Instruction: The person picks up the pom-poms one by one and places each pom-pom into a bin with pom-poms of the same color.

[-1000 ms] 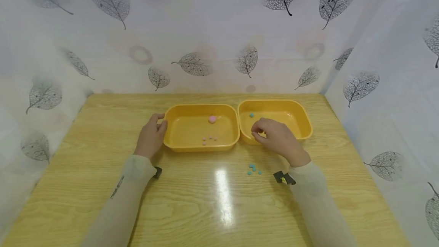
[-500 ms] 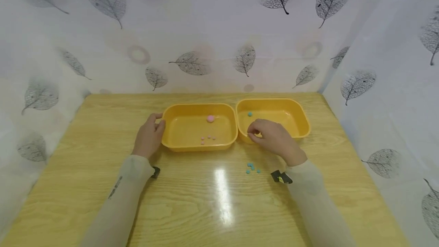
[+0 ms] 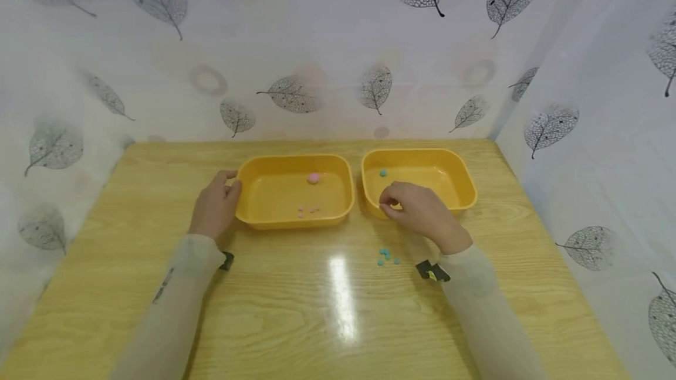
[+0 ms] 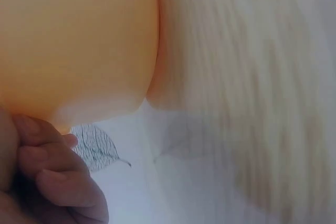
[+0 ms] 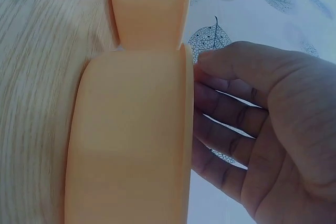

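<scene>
My left hand (image 3: 213, 207) grips the left end of a yellow plastic tray (image 3: 296, 223), fingers at its rim. In the left wrist view, curled fingers (image 4: 65, 187) lie by the tray's wall. Inside are a larger pink ball (image 3: 313, 178) and several tiny pink ones (image 3: 301, 209). Over the near left corner of a second yellow tray (image 3: 465, 192) is my right hand (image 3: 419, 210), thumb and fingertips close together. In the right wrist view, the rim of this tray (image 5: 131, 140) hides the fingertips, so anything between them cannot be seen. One teal ball (image 3: 383, 173) lies in that tray.
Several small teal balls (image 3: 388, 257) lie on the wooden table (image 3: 296, 309) in front of the right tray. A white curtain with leaf prints (image 3: 317, 46) hangs behind the table and along its sides. A narrow gap separates the two trays.
The left tray, its pink balls and my left hand have moved left, so a gap now shows between the trays. My right hand and the right tray stay nearly still.
</scene>
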`<action>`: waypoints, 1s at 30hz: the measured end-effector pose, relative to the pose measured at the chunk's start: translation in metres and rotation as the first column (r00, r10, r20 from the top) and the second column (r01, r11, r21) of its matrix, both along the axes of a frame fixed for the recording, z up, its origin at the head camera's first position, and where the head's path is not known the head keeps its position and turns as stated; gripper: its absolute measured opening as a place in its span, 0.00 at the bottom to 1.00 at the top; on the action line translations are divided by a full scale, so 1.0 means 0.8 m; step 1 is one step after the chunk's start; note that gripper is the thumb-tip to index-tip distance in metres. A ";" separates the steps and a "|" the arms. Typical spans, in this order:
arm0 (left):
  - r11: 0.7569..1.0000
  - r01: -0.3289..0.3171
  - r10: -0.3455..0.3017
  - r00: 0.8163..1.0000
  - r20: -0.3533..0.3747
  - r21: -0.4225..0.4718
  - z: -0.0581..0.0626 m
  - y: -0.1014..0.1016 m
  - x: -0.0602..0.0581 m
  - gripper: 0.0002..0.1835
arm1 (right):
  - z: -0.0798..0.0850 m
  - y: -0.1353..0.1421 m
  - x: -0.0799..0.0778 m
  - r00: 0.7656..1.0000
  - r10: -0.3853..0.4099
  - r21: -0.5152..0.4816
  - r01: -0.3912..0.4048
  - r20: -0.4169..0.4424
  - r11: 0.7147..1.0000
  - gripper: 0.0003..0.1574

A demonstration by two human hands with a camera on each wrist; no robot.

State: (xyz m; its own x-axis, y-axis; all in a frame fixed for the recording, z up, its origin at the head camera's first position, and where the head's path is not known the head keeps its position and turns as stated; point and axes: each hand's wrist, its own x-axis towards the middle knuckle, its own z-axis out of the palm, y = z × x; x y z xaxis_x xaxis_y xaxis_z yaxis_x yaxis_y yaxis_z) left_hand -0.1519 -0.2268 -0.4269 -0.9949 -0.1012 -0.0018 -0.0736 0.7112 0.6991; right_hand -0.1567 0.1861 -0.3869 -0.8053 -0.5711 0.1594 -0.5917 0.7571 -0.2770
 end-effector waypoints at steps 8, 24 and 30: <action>0.998 -0.050 0.050 0.999 0.002 0.023 0.002 -0.027 -0.004 0.30 | -0.001 0.001 0.001 1.000 0.007 -0.001 -0.007 0.007 1.000 0.04; 0.997 -0.076 0.076 0.997 -0.009 0.016 0.003 -0.047 -0.001 0.34 | 0.002 0.001 0.005 0.999 -0.001 0.022 0.000 0.038 1.000 0.03; 0.989 -0.145 0.145 0.989 -0.013 -0.003 0.010 -0.050 0.009 0.38 | 0.003 0.000 0.004 0.999 -0.004 0.033 0.003 0.048 0.999 0.04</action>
